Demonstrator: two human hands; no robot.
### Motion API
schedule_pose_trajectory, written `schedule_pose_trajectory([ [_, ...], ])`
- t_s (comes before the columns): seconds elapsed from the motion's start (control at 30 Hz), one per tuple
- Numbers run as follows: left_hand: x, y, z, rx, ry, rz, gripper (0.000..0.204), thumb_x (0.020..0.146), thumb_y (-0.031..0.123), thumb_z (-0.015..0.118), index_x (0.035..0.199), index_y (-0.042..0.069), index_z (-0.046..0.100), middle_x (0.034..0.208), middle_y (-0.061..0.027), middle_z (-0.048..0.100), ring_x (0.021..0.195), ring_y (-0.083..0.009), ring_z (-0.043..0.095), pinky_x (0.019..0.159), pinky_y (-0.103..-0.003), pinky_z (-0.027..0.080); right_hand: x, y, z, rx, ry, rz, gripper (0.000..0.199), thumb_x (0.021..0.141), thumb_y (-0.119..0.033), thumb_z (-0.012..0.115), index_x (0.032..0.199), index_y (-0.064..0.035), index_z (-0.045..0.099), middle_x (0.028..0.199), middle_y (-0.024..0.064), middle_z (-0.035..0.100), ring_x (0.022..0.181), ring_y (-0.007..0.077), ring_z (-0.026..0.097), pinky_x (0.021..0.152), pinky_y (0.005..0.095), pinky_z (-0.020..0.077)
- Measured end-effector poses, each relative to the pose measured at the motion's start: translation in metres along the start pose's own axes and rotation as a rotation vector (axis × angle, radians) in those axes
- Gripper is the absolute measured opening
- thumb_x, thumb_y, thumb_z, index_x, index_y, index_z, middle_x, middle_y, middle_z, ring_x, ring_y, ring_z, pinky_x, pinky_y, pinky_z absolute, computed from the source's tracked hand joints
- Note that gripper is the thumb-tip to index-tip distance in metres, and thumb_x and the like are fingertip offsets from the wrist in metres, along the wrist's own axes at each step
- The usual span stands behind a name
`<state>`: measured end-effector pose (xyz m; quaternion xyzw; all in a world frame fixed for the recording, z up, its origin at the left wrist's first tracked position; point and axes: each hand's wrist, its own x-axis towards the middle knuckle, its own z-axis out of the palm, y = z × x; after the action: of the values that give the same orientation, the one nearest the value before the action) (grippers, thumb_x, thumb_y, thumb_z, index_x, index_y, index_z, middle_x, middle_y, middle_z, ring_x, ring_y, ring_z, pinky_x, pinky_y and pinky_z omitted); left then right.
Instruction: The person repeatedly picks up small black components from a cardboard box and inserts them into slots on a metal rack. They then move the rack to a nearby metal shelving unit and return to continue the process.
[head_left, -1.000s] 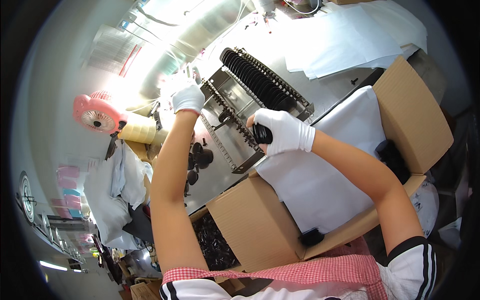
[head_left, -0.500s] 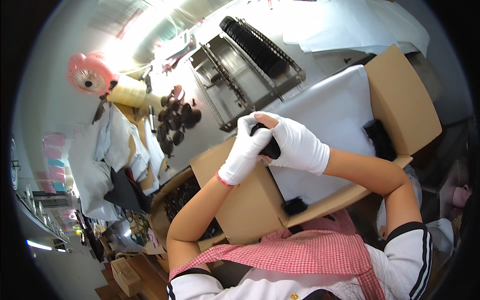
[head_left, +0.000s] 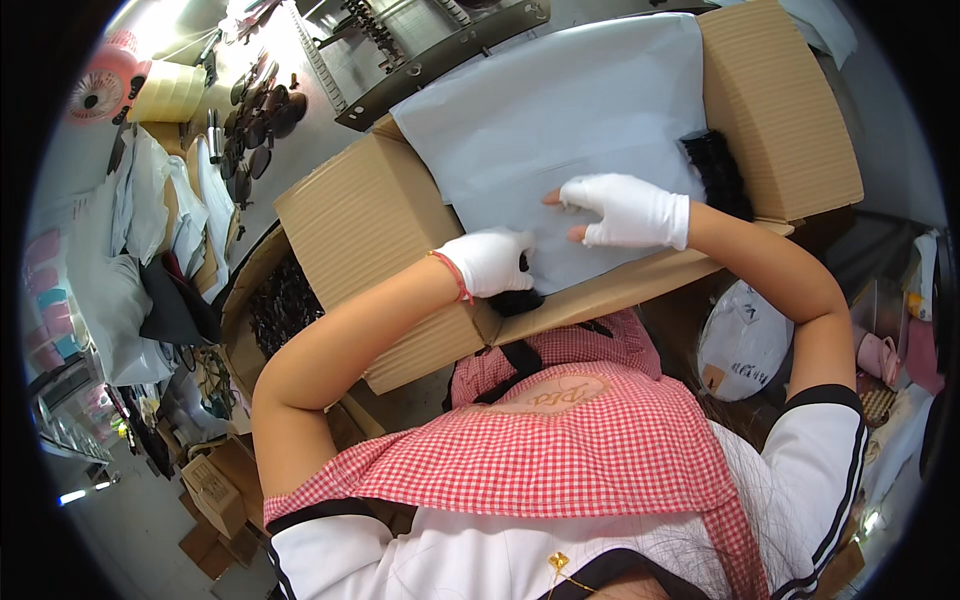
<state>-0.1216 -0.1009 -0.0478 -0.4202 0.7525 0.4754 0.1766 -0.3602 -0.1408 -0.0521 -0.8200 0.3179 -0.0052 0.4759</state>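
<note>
My left hand [head_left: 487,262] wears a white glove with bare fingertips. Its fingers curl around a small black piece [head_left: 524,262], mostly hidden by the glove, low at the front left corner of an open cardboard box [head_left: 375,190]. Just below that hand, a row of black pieces [head_left: 517,301] lies inside the box. My right hand [head_left: 628,212], gloved the same way, hovers over the white sheet [head_left: 560,120] lining the box. Thumb and fingers are apart there, with nothing between them. Another black row [head_left: 716,175] stands along the box's right side.
Behind the box is a metal rack [head_left: 440,60] on the worktable. Dark round lens-like pieces [head_left: 265,110] are strewn to its left, near a yellow roll [head_left: 168,92] and a pink fan [head_left: 103,85]. Left of the box, a second carton holds many dark pieces [head_left: 285,305].
My hands were together above the box around a black piece. They have parted and come down: the left to the front left corner with a black piece, the right emptied over the sheet.
</note>
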Motion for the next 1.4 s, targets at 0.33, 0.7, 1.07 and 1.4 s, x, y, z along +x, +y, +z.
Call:
schedule_pose_trajectory([
  [0.33,0.003,0.014,0.009,0.007,-0.017,-0.190,0.042,0.103,0.035,0.043,0.124,-0.001,0.051,0.117,-0.0354,0.060,0.112,-0.0448,0.060,0.095,-0.045,0.049,0.015,-0.012,0.043,-0.027,-0.410,0.141,0.054,0.091,-0.048,0.062,0.116,-0.0009,0.063,0.107,0.0209,0.070,0.099,0.0380,0.066,0.089,0.0418,0.0508],
  [0.7,0.002,0.003,-0.014,-0.146,-0.266,-0.171,0.036,0.107,0.033,0.026,0.128,0.009,0.043,0.127,-0.0294,0.057,0.113,-0.0466,0.057,0.100,-0.046,0.044,0.050,-0.049,0.064,-0.151,-0.400,0.259,0.077,0.093,-0.071,0.041,0.121,-0.0037,0.067,0.117,0.0195,0.068,0.108,0.0357,0.065,0.095,0.0421,0.0490],
  [1.07,-0.001,0.004,-0.195,0.170,1.083,0.097,0.065,0.082,0.031,0.074,0.130,-0.007,0.051,0.125,-0.0259,0.058,0.119,-0.0336,0.057,0.103,-0.038,0.046,0.099,-0.047,-0.066,-0.498,0.732,-0.518,0.044,0.080,-0.034,0.076,0.108,-0.0014,0.065,0.106,0.0146,0.064,0.103,0.0334,0.061,0.093,0.0408,0.0488],
  [1.4,0.072,-0.004,-0.264,0.168,0.897,-0.144,0.084,0.072,0.053,0.079,0.114,-0.015,0.052,0.102,-0.0310,0.067,0.097,-0.0370,0.068,0.088,-0.039,0.054,0.134,-0.038,-0.073,-0.475,0.678,-0.409,0.060,0.075,-0.029,0.078,0.124,0.0009,0.062,0.123,0.0140,0.059,0.120,0.0310,0.053,0.107,0.0384,0.0397],
])
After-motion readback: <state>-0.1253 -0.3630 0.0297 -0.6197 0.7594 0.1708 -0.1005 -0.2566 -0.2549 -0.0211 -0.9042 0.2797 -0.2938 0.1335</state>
